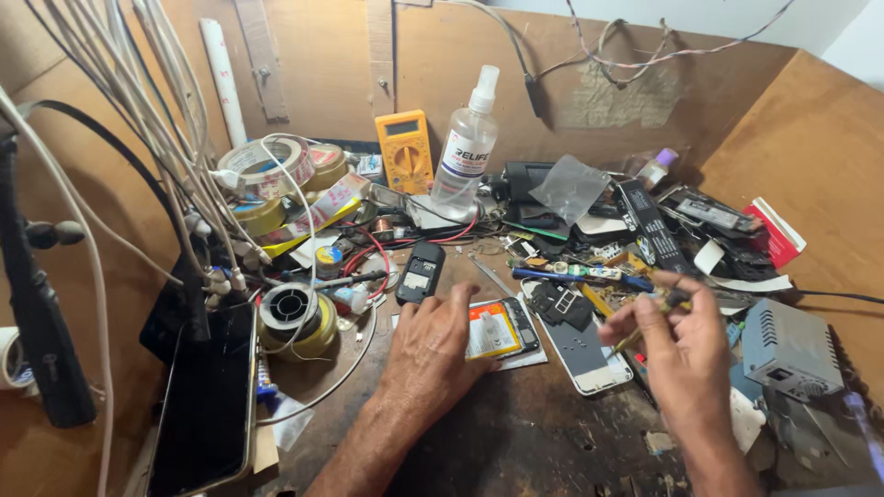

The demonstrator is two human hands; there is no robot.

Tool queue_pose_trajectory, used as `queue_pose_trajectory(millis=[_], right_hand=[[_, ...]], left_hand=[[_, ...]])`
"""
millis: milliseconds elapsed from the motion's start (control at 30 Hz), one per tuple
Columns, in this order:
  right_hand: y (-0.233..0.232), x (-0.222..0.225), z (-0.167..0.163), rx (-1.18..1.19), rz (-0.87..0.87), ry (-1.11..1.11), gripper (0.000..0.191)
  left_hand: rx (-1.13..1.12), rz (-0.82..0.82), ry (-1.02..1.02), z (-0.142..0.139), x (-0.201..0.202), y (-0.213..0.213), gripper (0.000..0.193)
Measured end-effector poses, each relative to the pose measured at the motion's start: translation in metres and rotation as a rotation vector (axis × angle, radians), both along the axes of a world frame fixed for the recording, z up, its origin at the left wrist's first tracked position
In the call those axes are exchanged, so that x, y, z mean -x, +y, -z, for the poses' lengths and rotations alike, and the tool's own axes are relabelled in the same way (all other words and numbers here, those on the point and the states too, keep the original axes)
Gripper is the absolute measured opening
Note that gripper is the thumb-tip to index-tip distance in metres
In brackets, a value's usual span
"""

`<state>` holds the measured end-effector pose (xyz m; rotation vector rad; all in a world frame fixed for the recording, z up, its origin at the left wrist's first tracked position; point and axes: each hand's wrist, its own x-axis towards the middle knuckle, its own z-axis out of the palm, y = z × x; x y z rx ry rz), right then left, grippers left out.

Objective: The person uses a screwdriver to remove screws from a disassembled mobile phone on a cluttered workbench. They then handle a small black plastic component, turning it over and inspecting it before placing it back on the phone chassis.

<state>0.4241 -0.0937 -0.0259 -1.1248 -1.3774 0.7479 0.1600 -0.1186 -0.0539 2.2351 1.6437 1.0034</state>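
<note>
In the head view, an opened phone with an orange-labelled battery (495,329) is pinned flat on the cluttered wooden tabletop (516,433) by the left hand (433,354), fingers spread. A thin yellow-handled tool (645,327) is pinched in the right hand (677,354). Disassembly seems underway; steady, precise tip placement is called for.

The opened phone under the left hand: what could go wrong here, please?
1. The right hand holds a thin tool near the opened phone; a slip might pierce its orange battery.
2. The left hand covers part of the phone, so the tool could prick it.
3. Small parts could get lost in the surrounding clutter.
</note>
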Motion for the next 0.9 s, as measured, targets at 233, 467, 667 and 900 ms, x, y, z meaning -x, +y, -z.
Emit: queue_pose_trajectory(millis=[233,467,667,900], right_hand=[[-0.017,0.014,0.025,0.272,0.117,0.025,0.018],[-0.020,0.055,0.032,0.527,-0.080,0.312,0.027],[-0.007,0.085,0.029,0.622,-0.182,0.481,0.019],[0.007,0.081,0.031,0.654,-0.202,0.422,0.020]], left_hand=[[-0.010,-0.114,-0.043,-0.009,-0.002,-0.005,0.084],[-0.038,-0.253,-0.210,-0.018,-0.012,-0.014,0.086],[-0.055,-0.346,-0.246,-0.024,-0.023,-0.024,0.087],[0.071,-0.358,-0.235,-0.017,-0.017,-0.018,0.095]])
